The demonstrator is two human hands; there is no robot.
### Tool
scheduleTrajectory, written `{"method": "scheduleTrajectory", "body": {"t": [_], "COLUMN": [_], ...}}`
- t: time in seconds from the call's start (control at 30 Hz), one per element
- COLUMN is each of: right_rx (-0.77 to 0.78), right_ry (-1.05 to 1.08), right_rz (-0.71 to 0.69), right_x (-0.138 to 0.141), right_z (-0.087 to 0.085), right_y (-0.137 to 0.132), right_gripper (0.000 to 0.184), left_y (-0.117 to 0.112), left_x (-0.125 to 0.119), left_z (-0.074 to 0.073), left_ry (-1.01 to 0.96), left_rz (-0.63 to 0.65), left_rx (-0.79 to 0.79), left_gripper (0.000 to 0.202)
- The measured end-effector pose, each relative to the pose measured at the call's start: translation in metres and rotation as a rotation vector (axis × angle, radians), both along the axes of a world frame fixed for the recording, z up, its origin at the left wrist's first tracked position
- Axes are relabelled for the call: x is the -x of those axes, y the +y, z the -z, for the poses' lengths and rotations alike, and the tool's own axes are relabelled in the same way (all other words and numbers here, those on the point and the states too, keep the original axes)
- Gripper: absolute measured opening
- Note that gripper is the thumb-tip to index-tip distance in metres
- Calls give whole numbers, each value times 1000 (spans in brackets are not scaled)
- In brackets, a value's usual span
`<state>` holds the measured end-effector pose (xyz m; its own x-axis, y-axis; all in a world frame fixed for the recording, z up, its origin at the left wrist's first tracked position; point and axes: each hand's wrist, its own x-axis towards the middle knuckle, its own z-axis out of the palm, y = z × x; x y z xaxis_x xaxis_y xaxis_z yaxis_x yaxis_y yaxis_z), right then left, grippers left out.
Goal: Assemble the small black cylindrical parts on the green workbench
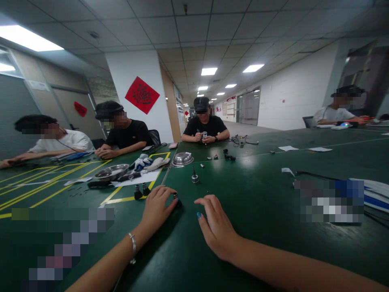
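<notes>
Small dark part (175,195) pinched in left hand (160,205), at green tabletop (258,259). Right hand (217,229) loose, fingers parted, near it. Yellow tape (124,200) marks table's left side. Farther: shiny metal dish (182,159), seated person in black (216,127). Behind, white pillar (121,73), red diamond (142,95); lit ceiling panels (209,71).

Bare worktop (258,194) opens a lane between the left hand (159,202) and right hand (216,227); an upright metal part (195,178) obstructs its far end, 2 black fittings (138,192) the left side.
</notes>
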<state>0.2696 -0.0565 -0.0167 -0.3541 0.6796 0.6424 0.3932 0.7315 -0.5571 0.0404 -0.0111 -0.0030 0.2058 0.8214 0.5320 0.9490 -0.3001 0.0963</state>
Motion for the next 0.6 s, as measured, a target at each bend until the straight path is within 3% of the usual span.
{"method": "scheduleTrajectory", "body": {"t": [0.13,0.27,0.47,0.6], "right_rx": [25,46,54,53], "right_ry": [-35,-61,-58,-54], "right_rz": [-13,-14,-21,-28], "right_x": [-1,-1,-1,-1], "right_z": [-3,-7,-7,-6], "right_y": [-1,-2,-3,-2], "right_gripper": [34,33,31,31], "left_y": [10,14,26,33], "left_x": [31,56,77,81], "left_z": [-3,-5,0,4], "left_ry": [128,109,-94,-287], "left_rz": [-344,-544,-601,-530], "left_rx": [-55,-50,-16,73], "left_gripper": [24,30,68,61]}}
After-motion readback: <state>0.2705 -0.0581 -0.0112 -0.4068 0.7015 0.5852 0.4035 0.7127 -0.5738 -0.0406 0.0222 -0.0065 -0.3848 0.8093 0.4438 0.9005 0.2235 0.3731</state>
